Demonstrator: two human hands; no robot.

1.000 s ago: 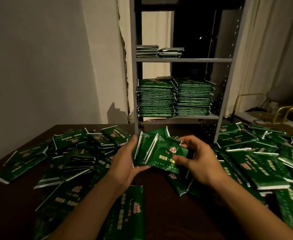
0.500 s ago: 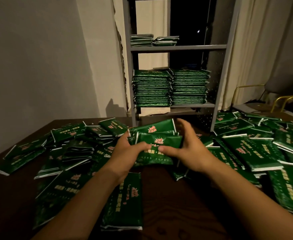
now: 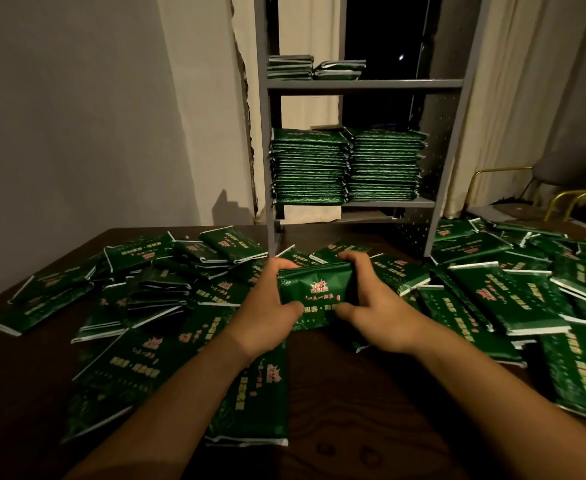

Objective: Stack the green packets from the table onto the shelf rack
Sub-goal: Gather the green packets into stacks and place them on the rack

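Green packets [image 3: 513, 299] lie scattered over the desk [image 3: 371, 410] around the shelf rack [image 3: 364, 84], which already carries two tall stacks on its lower shelf and two short ones above. A second ago we held loose, fanned packets; now we have squared them into one tidy bundle [image 3: 314, 292] in front of the rack's base, which we judge ready to lift. Our left hand [image 3: 267, 313] and right hand [image 3: 374, 317] grip the bundle's opposite ends, fingers curled over its far edge.
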